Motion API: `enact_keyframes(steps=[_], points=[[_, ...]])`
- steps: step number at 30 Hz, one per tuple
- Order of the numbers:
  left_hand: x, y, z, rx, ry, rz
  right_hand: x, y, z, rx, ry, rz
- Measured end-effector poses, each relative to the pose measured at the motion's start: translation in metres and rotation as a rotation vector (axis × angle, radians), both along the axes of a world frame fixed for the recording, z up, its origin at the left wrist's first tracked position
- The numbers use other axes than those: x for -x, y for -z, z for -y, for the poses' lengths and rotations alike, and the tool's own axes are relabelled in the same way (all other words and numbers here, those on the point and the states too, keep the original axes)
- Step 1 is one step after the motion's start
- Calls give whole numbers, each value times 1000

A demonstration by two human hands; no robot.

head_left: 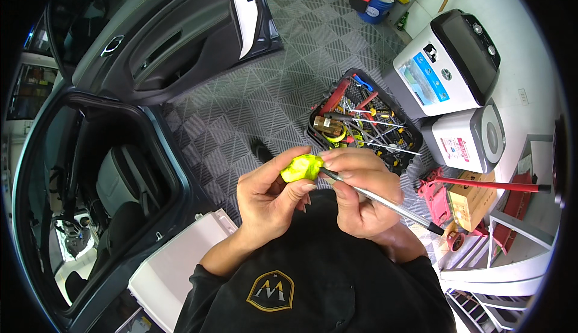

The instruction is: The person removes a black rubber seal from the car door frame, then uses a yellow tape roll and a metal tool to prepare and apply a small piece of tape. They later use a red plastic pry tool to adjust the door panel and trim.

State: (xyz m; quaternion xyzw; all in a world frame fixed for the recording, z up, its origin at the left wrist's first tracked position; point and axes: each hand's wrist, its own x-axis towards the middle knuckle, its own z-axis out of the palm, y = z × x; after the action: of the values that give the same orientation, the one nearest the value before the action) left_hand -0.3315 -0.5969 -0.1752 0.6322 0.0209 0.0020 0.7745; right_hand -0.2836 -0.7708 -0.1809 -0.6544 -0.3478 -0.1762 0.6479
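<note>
A crumpled neon yellow lump, looking like tape or film, is pinched between the fingers and thumb of my left hand. My right hand grips a slim metal rod with black ends, slanting down to the right. The rod's upper black end meets the lump's right side; whether it goes inside is hidden. Both hands are close together in front of my dark shirt. Beyond them, a black tray on the floor holds many hand tools and a neon yellow ring resembling a tape roll.
On the left stands a car with its door wide open and a seat inside. A white box is beside my left forearm. Right are white-and-grey machines, a red bar and a cardboard box. Buckets stand far back.
</note>
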Motion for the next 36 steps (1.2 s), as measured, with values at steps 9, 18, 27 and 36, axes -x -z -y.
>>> enact_keyframes(steps=[9, 18, 27, 36], points=[[-7, 16, -13, 411, 207, -91, 0, 3, -6, -74, -20, -4], [-1, 17, -5, 472, 224, -98, 3, 3, -11, -91, -3, 0], [7, 20, -1, 524, 177, -101, 3, 3, -11, -77, -45, 21], [8, 16, -2, 470, 167, -106, 4, 5, -10, -59, -39, 47]])
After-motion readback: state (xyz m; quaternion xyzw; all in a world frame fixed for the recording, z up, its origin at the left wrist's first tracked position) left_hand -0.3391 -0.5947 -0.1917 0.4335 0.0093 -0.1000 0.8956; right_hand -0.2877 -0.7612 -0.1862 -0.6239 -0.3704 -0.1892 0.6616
